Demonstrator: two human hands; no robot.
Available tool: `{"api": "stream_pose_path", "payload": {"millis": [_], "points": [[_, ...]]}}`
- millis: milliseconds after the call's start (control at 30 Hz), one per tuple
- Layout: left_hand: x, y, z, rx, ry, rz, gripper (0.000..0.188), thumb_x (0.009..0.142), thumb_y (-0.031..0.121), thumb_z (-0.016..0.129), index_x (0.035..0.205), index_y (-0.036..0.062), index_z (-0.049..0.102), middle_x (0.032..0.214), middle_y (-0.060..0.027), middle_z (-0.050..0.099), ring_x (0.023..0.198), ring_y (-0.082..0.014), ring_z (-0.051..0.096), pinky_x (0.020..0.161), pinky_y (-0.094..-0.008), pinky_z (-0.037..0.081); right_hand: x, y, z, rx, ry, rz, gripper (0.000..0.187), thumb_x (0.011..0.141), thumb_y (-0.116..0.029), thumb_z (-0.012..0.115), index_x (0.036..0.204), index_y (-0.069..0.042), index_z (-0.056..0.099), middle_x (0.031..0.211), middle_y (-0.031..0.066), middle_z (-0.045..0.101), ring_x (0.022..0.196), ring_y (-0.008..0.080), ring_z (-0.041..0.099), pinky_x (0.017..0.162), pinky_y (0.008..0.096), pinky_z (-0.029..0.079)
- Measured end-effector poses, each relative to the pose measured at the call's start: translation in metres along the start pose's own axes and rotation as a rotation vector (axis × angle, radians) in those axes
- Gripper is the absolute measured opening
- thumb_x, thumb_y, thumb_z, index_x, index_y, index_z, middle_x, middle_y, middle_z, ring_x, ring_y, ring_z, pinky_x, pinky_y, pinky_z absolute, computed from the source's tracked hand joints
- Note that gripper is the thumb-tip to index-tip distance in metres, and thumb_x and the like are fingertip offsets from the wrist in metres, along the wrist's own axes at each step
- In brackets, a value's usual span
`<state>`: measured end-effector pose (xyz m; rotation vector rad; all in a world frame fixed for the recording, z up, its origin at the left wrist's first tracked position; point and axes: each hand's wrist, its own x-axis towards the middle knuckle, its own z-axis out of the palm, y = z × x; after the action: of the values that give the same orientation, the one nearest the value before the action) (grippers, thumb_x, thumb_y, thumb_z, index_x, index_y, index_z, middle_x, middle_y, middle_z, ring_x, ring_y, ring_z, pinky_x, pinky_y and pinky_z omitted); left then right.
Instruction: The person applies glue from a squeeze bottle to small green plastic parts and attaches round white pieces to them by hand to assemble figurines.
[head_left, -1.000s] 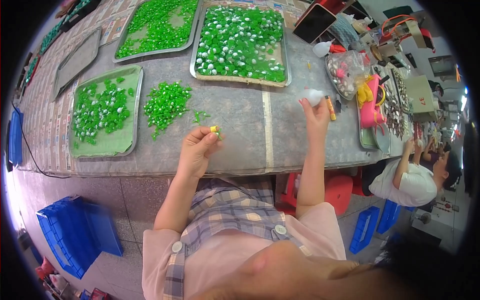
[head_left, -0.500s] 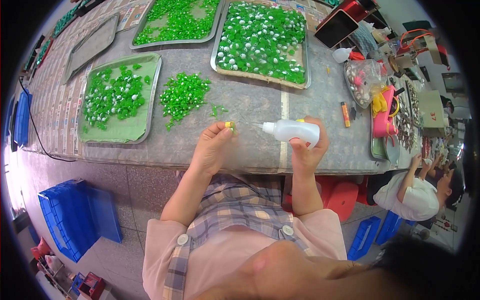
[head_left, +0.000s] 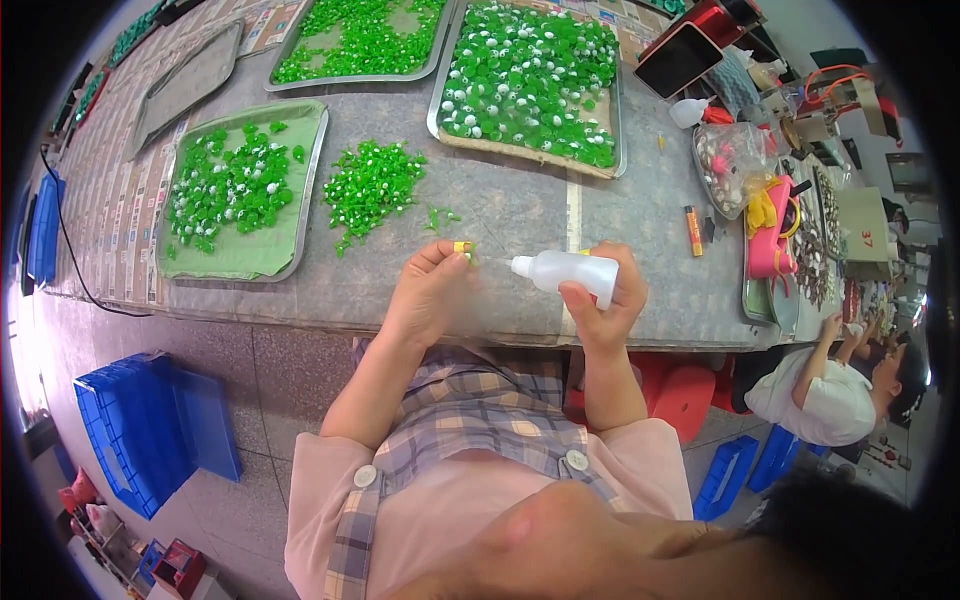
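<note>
My left hand (head_left: pixel 424 292) is closed in a pinch on a small green piece (head_left: pixel 473 257), mostly hidden by the fingertips. Yellow tape wraps one finger. In my right hand (head_left: pixel 612 302) lies a white squeeze bottle (head_left: pixel 568 272), tilted on its side, its thin nozzle pointing left at the pinched piece. Whether the tip touches the piece I cannot tell. Beyond my left hand, a heap of small green pieces with white spots (head_left: pixel 372 188) lies on the grey table cover (head_left: pixel 500 215), with a few loose green bits (head_left: pixel 440 217) beside it.
Metal trays of green and white pieces stand at the left (head_left: pixel 312 190), far middle (head_left: pixel 350 82) and far right (head_left: pixel 622 120). An orange-yellow tube (head_left: pixel 693 230), a pink container (head_left: pixel 768 240) and a plastic bag (head_left: pixel 738 160) lie to the right. Another person (head_left: pixel 815 393) sits at the far right.
The bottle in my right hand has moved left, its nozzle closer to the piece in my left hand. My left hand has hardly moved.
</note>
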<state>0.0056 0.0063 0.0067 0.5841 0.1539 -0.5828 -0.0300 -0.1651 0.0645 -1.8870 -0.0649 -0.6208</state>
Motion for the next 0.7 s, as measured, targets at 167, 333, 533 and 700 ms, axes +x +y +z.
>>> {"api": "stream_pose_path", "payload": {"millis": [167,333,533,700], "points": [[0.0005,-0.0007,-0.0001,0.010,0.014,0.005,0.010,0.073,0.011,0.054,0.081,0.0049,0.051,0.069,-0.0034,0.052,0.062,-0.0094,0.050,0.057,-0.0207,0.046,0.0001,-0.0012,0.0003,-0.014,-0.010,0.010,0.028,0.058,-0.019,0.068,0.069,-0.002,0.049,0.061,0.0061,0.049,0.053,0.0144,0.047,0.047,0.0235,0.036],[0.0001,0.0004,0.0030,0.030,0.062,-0.010,0.005,0.074,0.011,0.054,0.076,0.0066,0.051,0.065,-0.0016,0.051,0.057,-0.0106,0.047,0.054,-0.0240,0.040,-0.0012,0.0021,0.0006,-0.022,-0.024,0.011,0.028,0.058,-0.019,0.068,0.069,-0.002,0.049,0.062,0.0057,0.049,0.053,0.0140,0.047,0.047,0.0232,0.036],[0.0004,-0.0006,0.0023,0.043,0.054,0.001,0.010,0.074,0.015,0.054,0.072,0.0071,0.048,0.065,-0.0016,0.050,0.057,-0.0098,0.045,0.054,-0.0236,0.039,-0.0006,0.0045,-0.0010,0.056,0.021,0.025,0.029,0.059,-0.020,0.068,0.070,-0.002,0.049,0.062,0.0045,0.050,0.053,0.0114,0.046,0.047,0.0215,0.036],[0.0006,-0.0012,-0.0002,0.032,0.031,0.000,0.011,0.074,0.016,0.054,0.072,0.0069,0.048,0.065,-0.0016,0.049,0.056,-0.0094,0.045,0.054,-0.0228,0.039,0.0000,0.0034,0.0002,0.041,0.021,0.027,0.028,0.060,-0.020,0.068,0.071,-0.001,0.049,0.062,0.0043,0.050,0.053,0.0107,0.046,0.047,0.0210,0.036]]}}
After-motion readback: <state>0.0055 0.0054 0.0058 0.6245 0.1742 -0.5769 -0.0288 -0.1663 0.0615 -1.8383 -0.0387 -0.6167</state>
